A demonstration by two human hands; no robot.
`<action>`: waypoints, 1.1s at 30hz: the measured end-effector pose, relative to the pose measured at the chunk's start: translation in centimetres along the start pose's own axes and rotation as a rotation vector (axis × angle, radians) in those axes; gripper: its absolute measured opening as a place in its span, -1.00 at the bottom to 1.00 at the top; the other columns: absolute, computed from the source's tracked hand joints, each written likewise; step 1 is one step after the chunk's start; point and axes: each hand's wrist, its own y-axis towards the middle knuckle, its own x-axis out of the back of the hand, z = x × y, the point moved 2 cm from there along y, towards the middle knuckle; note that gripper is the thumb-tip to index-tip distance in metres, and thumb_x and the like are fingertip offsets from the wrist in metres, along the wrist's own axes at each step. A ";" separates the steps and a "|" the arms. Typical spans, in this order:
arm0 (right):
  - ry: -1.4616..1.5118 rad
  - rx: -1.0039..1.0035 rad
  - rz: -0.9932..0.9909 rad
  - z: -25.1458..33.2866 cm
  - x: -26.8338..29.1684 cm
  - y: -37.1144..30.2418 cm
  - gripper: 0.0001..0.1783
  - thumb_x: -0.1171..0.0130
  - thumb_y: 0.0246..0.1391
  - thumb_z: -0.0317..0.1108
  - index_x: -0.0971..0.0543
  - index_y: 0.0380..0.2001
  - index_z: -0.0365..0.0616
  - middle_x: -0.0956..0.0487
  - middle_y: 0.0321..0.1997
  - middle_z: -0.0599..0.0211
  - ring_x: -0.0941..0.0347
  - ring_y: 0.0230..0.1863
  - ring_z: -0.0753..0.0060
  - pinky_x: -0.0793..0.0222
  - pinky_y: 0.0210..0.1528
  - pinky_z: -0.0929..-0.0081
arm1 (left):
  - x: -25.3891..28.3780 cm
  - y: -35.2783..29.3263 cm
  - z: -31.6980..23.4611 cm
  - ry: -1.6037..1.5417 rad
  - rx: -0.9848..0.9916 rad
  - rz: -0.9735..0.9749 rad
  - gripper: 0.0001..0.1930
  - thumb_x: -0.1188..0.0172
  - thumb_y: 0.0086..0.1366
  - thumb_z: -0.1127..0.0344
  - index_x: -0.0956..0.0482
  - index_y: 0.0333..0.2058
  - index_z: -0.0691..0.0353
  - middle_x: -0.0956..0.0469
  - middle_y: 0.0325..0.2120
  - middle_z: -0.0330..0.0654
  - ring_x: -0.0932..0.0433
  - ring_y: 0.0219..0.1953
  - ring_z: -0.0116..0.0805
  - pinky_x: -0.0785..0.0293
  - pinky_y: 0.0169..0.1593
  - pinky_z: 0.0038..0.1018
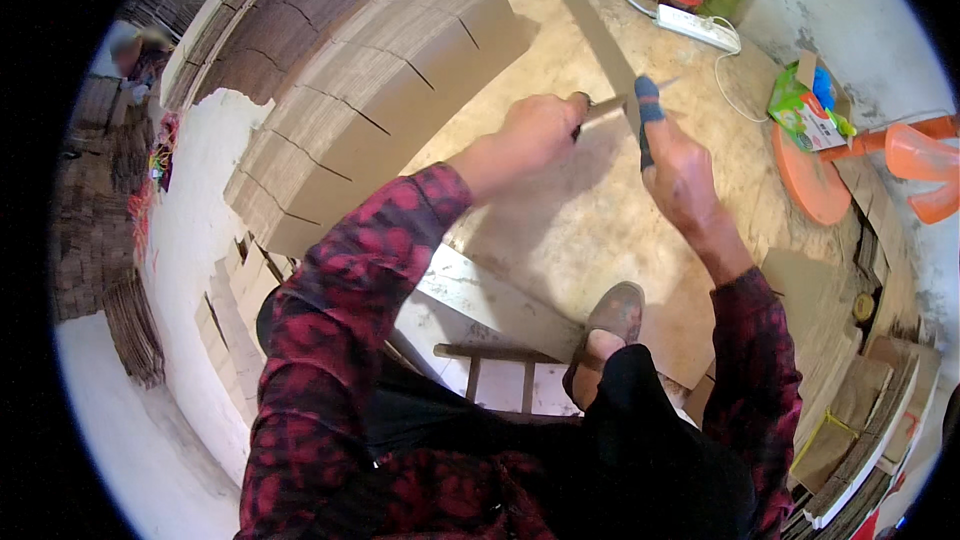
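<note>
To the right of the slotted cardboard stack (375,95), the left hand (535,130) grips a dark-handled knife (603,113) crossing a long cardboard strip (588,20) clasped in the right hand (684,168).

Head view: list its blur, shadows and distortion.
Head view: the bare left hand looks slightly blurred; a soft shadow falls below it on the flat pale tan surface; the long slotted brown cardboard stack appears curved; a black surround with bluish fringing frames the picture.

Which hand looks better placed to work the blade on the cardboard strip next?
Probably the left hand: it grips the dark-handled blade, pointed toward the cardboard strip, while the right hand holds that strip.
</note>
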 end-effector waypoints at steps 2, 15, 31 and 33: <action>0.001 -0.012 -0.031 -0.4 0.3 -1.2 -0.24 -0.05 -0.19 -0.61 -0.24 0.22 -0.18 -0.47 -0.42 0.05 -0.46 -0.45 -0.04 -0.42 -0.47 0.17 | -0.1 0.5 -1.1 -0.039 -0.009 -0.032 -0.81 -0.11 0.04 0.40 -0.41 -0.32 0.24 -0.54 -0.59 0.03 -0.56 -0.46 0.07 -0.45 -0.40 -0.12; 0.071 -0.250 -0.036 -1.8 -0.5 -0.8 -0.57 -0.05 0.08 -0.62 -0.42 0.07 -0.26 -0.53 -0.38 -0.05 -0.53 -0.43 0.05 -0.43 -0.38 0.41 | 3.7 0.4 12.4 0.130 0.131 -0.170 -0.53 -0.29 0.01 0.13 -0.45 -0.13 0.22 -0.49 -0.16 0.06 -0.43 -0.01 0.00 -0.36 0.06 -0.28; 0.055 -0.304 0.363 -1.1 -3.9 5.0 -0.37 -0.06 -0.12 -0.57 -0.28 0.13 -0.24 -0.54 -0.44 -0.17 -0.49 -0.38 -0.19 -0.42 -0.31 0.03 | 6.2 -5.5 16.4 -0.036 0.215 -0.016 -0.89 -0.12 0.07 0.50 -0.40 -0.40 0.26 -0.46 -0.50 0.12 -0.42 -0.45 0.09 -0.34 -0.33 -0.19; 0.067 -0.298 0.329 -0.2 -2.7 5.0 -0.33 -0.06 -0.15 -0.59 -0.26 0.15 -0.24 -0.53 -0.46 -0.19 -0.49 -0.39 -0.20 -0.41 -0.33 0.04 | 6.7 -5.3 16.6 0.066 0.292 0.059 -0.93 -0.09 0.10 0.50 -0.42 -0.40 0.28 -0.49 -0.48 0.06 -0.44 -0.40 -0.02 -0.35 -0.30 -0.21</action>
